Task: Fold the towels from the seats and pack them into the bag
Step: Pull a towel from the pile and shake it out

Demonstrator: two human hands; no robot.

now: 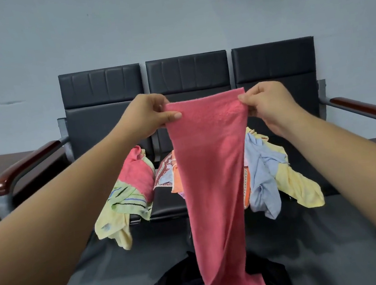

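Red towel [211, 168] hangs btwn hands, L [148, 116] + R [270, 106] pinching top corners.

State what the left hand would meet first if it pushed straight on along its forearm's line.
The left hand, pinching the red towel, would probably reach the middle seat's black backrest; depth unclear.

Of the person, only two arms can be seen from here — the left forearm [70, 192] and the right forearm [350, 158], both bare from the lower corners of the view up to the wrists. They look full and smooth, narrowing toward the wrists. The left hand [148, 116] shows a short, rounded thumbnail. The right hand [270, 106] shows its back, with a row of knuckles and faint creases over them. Whatever is worn higher up lies outside the view — only bare skin shows.
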